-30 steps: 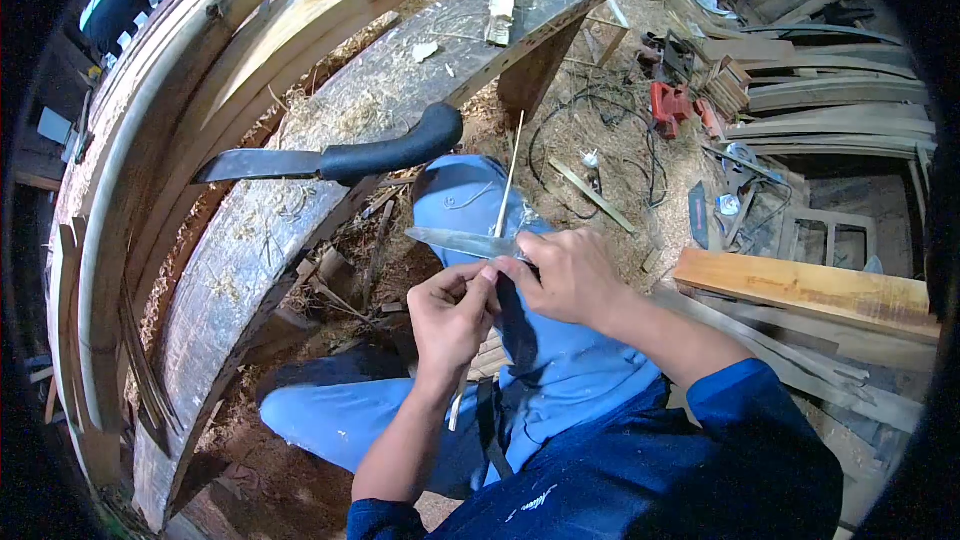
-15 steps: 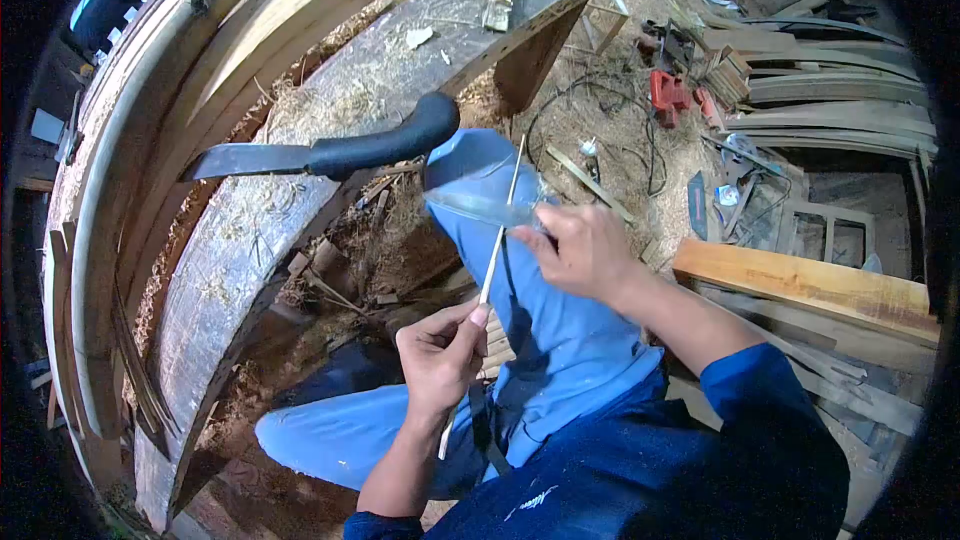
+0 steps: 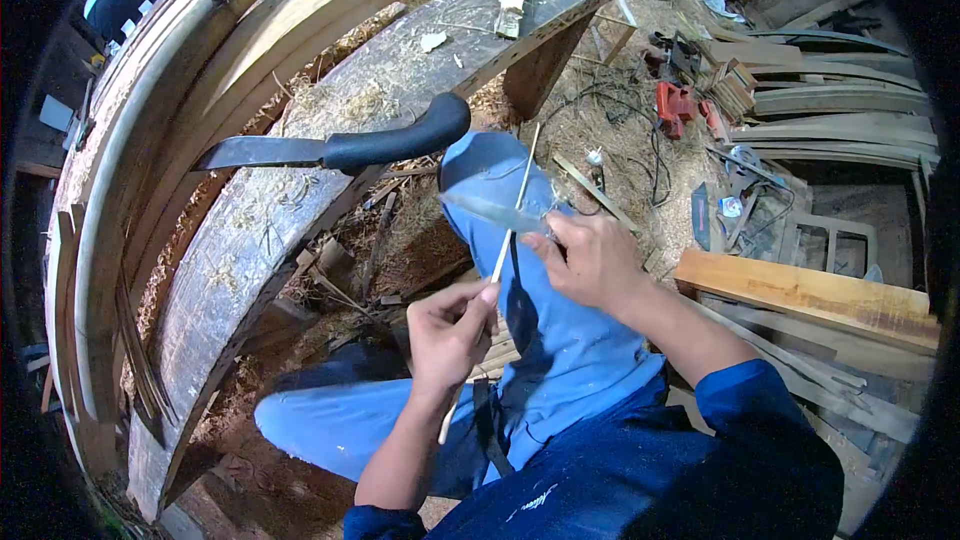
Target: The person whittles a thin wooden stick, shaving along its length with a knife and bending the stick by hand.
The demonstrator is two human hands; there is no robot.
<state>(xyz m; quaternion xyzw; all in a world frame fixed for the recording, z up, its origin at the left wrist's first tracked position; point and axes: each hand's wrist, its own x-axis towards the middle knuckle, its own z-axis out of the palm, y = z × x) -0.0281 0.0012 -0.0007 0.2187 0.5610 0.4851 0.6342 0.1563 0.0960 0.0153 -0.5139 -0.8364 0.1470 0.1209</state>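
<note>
The left hand [image 3: 447, 335] is clasping a thin wooden strip [image 3: 502, 256] and the right hand [image 3: 595, 260] a knife [image 3: 487, 211] that, skidding off it, could be nicking the trousered leg [image 3: 570, 330] beneath.

Motion-blurred blade [image 3: 485, 210], dark shadow on the blue trousers [image 3: 590, 340], strong fisheye bending, black corners

White script [image 3: 545, 496] slants across the dark blue shirt [image 3: 700, 460], too small to read with certainty.

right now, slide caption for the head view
Left hand grips a thin stick; right hand holds a knife across it.
</note>
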